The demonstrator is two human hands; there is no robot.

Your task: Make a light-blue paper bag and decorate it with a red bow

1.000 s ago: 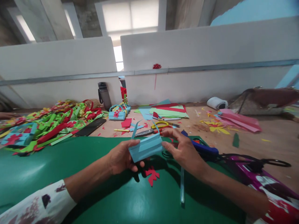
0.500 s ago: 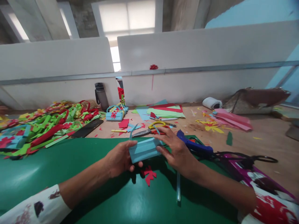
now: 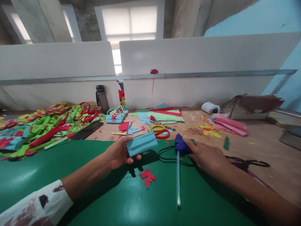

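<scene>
My left hand (image 3: 118,153) pinches a small light blue foam handbag (image 3: 142,143) by its left end, tilted above the green mat, its thin handles standing up. My right hand (image 3: 207,155) is closed round the blue glue gun (image 3: 180,147), and the grip is hidden under the fingers. A long clear glue stick (image 3: 178,179) sticks out of the gun toward me. Below the bag, red foam cutouts (image 3: 148,178) lie on the green mat (image 3: 105,194). Scissors with yellow and red handles (image 3: 162,134) rest just behind the bag.
Green and red foam strips (image 3: 56,125) are heaped at left, beside a black phone (image 3: 87,130). A dark bottle (image 3: 101,99) and finished little bags (image 3: 114,118) stand behind. Coloured sheets (image 3: 166,116), pink sheets (image 3: 230,124) and a brown purse (image 3: 254,106) lie farther back.
My right hand has left the bag, moved right and taken hold of the glue gun, which has turned. My left hand keeps the bag, now slightly farther left and higher.
</scene>
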